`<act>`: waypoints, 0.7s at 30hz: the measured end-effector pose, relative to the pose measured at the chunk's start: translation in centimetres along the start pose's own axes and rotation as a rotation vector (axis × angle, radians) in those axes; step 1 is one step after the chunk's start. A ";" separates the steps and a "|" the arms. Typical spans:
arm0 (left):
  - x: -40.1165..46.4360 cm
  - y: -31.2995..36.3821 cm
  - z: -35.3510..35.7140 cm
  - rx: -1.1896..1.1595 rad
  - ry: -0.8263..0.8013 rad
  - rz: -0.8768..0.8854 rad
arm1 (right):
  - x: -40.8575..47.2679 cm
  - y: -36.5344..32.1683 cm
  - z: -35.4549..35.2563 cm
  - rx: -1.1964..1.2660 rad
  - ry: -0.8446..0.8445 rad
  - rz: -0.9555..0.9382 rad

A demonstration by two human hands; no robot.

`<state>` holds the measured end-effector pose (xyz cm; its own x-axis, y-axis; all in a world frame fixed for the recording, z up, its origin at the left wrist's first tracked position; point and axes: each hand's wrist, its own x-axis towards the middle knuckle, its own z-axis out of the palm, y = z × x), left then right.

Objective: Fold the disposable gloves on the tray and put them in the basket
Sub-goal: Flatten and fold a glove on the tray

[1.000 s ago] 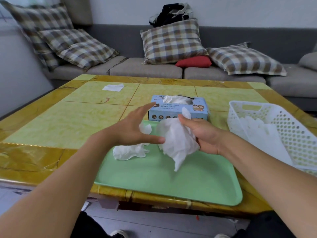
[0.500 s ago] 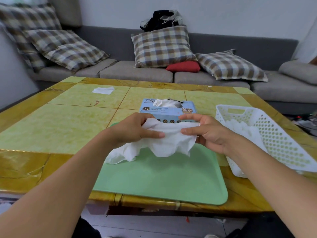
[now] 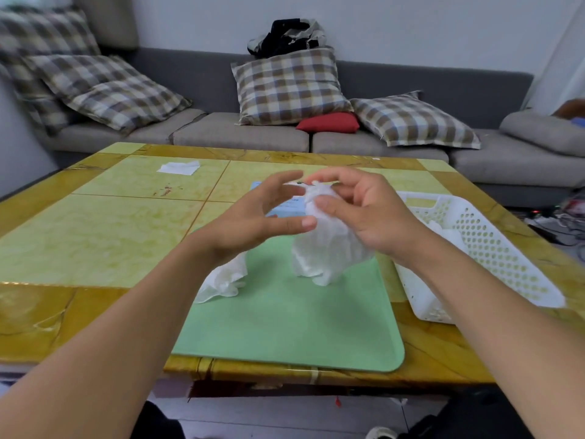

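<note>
A thin white disposable glove [image 3: 326, 248] hangs above the green tray [image 3: 294, 324], pinched at its top between thumb and fingers of my right hand [image 3: 361, 213]. My left hand [image 3: 259, 217] hovers just left of it with fingers spread, holding nothing. A second white glove [image 3: 224, 278] lies crumpled at the tray's left edge, partly hidden by my left wrist. The white perforated basket [image 3: 481, 248] stands to the right of the tray and holds several white gloves [image 3: 449, 231].
A blue glove box [image 3: 285, 207] sits behind my hands, mostly hidden. A white paper piece [image 3: 179, 167] lies at the table's far left. A grey sofa with plaid cushions [image 3: 289, 85] runs behind the yellow table [image 3: 95, 236].
My left hand has let go of the glove and opened. My right hand has raised the glove, which now hangs bunched instead of stretched between both hands.
</note>
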<state>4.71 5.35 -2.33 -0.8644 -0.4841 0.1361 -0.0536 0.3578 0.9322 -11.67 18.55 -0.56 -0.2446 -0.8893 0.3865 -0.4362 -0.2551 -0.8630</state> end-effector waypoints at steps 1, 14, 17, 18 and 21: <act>0.1 0.5 0.4 -0.043 -0.044 0.049 | -0.1 -0.4 0.2 -0.022 -0.044 -0.002; -0.8 1.4 2.0 -0.210 0.000 -0.055 | -2.3 0.7 -2.3 0.474 -0.267 0.520; -1.0 1.9 1.8 -0.292 -0.013 -0.059 | -2.3 0.1 -2.4 0.586 -0.233 0.473; -0.9 1.9 1.7 -0.307 -0.005 -0.076 | -2.3 0.3 -2.3 0.588 -0.221 0.492; -0.2 1.3 1.6 -0.202 0.060 -0.207 | -1.7 2.2 -1.9 0.495 -0.178 0.640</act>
<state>3.98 7.16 -1.67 -0.8142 -0.5785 -0.0503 -0.1203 0.0833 0.9892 -13.87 20.28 -2.47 -0.1575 -0.9556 -0.2491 0.1826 0.2198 -0.9583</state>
